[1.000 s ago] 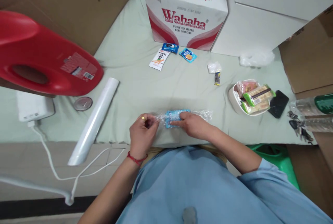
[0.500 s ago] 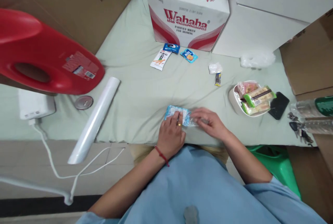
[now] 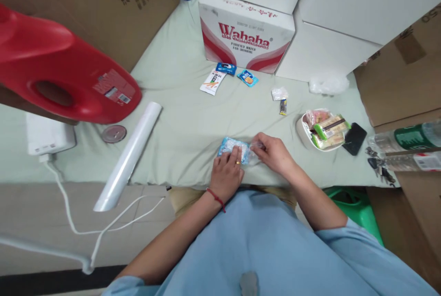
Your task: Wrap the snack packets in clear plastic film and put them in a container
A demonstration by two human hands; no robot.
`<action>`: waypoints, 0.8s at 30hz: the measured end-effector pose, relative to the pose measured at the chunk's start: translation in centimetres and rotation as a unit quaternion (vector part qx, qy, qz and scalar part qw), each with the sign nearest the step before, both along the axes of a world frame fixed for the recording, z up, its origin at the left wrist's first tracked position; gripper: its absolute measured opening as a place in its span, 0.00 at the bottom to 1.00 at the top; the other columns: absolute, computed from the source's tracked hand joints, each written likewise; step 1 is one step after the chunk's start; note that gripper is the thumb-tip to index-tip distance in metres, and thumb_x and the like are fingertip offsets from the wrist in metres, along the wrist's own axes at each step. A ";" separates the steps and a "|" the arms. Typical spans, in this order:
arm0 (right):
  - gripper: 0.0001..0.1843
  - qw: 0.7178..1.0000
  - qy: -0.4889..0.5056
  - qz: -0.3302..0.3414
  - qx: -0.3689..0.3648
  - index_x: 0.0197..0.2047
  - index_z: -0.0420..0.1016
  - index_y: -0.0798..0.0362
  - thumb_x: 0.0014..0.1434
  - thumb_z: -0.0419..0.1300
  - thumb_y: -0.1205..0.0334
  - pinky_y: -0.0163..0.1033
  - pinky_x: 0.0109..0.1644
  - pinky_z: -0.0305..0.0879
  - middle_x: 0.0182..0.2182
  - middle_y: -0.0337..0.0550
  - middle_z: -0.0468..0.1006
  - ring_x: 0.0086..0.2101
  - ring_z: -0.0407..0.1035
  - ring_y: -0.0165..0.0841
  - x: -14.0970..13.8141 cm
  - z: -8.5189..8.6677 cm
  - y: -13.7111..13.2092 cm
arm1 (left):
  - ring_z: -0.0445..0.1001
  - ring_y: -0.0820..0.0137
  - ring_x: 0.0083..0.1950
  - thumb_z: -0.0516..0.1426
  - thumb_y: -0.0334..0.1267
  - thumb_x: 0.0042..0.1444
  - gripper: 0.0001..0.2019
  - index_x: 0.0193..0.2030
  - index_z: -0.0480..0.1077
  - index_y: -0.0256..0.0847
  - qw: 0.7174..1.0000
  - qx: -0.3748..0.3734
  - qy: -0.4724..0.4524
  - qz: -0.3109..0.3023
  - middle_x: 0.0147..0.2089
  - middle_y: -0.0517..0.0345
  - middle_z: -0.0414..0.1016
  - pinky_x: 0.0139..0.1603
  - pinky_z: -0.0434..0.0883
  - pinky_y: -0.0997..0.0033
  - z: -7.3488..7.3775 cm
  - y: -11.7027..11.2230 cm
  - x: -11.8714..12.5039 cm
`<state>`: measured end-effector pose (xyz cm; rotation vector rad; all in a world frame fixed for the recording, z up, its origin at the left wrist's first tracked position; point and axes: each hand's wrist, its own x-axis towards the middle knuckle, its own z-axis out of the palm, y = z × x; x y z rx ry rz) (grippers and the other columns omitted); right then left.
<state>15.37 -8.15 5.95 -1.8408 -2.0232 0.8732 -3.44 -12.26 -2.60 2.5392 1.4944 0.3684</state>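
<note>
A small blue-and-white packet (image 3: 225, 144) lies on the cloth-covered table in front of me. Resting across it are the outstretched fingers of my left hand (image 3: 227, 170), pressing from above. Clear plastic film (image 3: 254, 154) extends from the packet's right end. My right hand (image 3: 274, 153) is closed in a pinch on this film, thumb and index finger together. Part of the packet is hidden under my left fingers.
Snack packets (image 3: 212, 81) lie before a Wahaha carton (image 3: 246, 34). To the right are a white bowl (image 3: 305, 136) of wrapped snacks, a black phone (image 3: 354, 139), keys (image 3: 381, 167) and bottles (image 3: 409, 137). Leftward are a white roll (image 3: 129, 156) and a red jug (image 3: 79, 110).
My right hand's fingers have closed on the clear film, and the hand has shifted slightly up. The left hand stays on the packet. The camera view has shifted a little.
</note>
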 end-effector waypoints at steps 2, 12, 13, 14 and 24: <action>0.03 0.998 -0.061 0.025 -0.005 0.44 0.75 0.52 0.68 0.60 0.64 0.36 0.41 0.63 0.35 0.43 0.81 0.37 0.74 0.35 -2.8 -0.1 2.3 | 0.74 0.51 0.62 0.53 0.30 0.64 0.28 0.71 0.69 0.37 1.000 -0.015 -0.014 0.002 0.72 0.40 0.71 0.58 0.70 0.49 -0.3 0.0 0.2; 0.23 0.968 -0.159 0.178 0.075 0.54 0.73 0.58 0.72 0.58 0.44 0.51 0.57 0.68 0.52 0.60 0.74 0.53 0.67 0.49 -8.2 -4.0 2.0 | 0.73 0.55 0.68 0.52 0.28 0.65 0.29 0.72 0.66 0.41 0.974 -0.068 -0.188 -0.102 0.65 0.41 0.76 0.68 0.75 0.49 -1.8 -1.9 -7.9; 0.26 0.967 -0.156 0.183 0.089 0.55 0.72 0.58 0.71 0.59 0.41 0.53 0.57 0.68 0.52 0.60 0.74 0.54 0.66 0.50 -8.1 -4.2 1.6 | 0.75 0.57 0.66 0.51 0.27 0.65 0.28 0.70 0.69 0.43 0.974 -0.064 -0.187 -0.110 0.62 0.44 0.78 0.67 0.76 0.51 -1.8 -2.2 -8.8; 0.28 0.965 -0.155 0.186 0.095 0.55 0.72 0.58 0.69 0.59 0.39 0.55 0.58 0.68 0.52 0.60 0.74 0.53 0.66 0.50 -8.1 -4.4 1.4 | 0.77 0.58 0.64 0.51 0.26 0.65 0.26 0.67 0.72 0.44 0.974 -0.056 -0.188 -0.113 0.61 0.45 0.80 0.66 0.77 0.53 -1.9 -2.4 -9.3; 0.12 0.960 -0.154 0.222 0.073 0.53 0.74 0.59 0.72 0.54 0.63 0.51 0.48 0.71 0.48 0.58 0.75 0.49 0.69 0.48 -7.4 -3.0 2.4 | 0.81 0.61 0.50 0.53 0.28 0.66 0.14 0.53 0.75 0.45 0.980 0.019 -0.185 -0.073 0.49 0.51 0.83 0.53 0.79 0.60 1.9 0.3 -7.4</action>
